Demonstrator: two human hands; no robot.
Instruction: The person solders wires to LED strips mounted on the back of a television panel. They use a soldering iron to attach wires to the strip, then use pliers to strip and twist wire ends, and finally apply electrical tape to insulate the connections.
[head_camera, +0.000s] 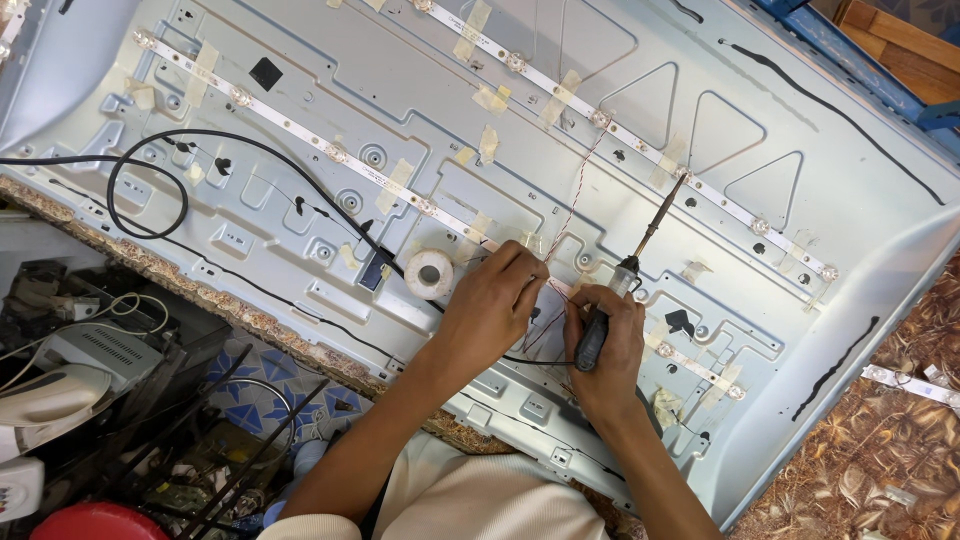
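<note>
The pale metal panel (520, 90) lies flat across the bench, crossed by taped light strips (330, 150). At its near edge the right hand (605, 345) is closed around a soldering iron (625, 275), tip up and away, while the left hand (490, 305) pinches thin red-white wires (575, 205) beside a solder spool (429, 272). Best to keep the wires pinned still and the tip steady on the joint

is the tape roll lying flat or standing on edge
Lying flat: the tape roll shows its round face and centre hole upward, resting on the metal panel.
</note>
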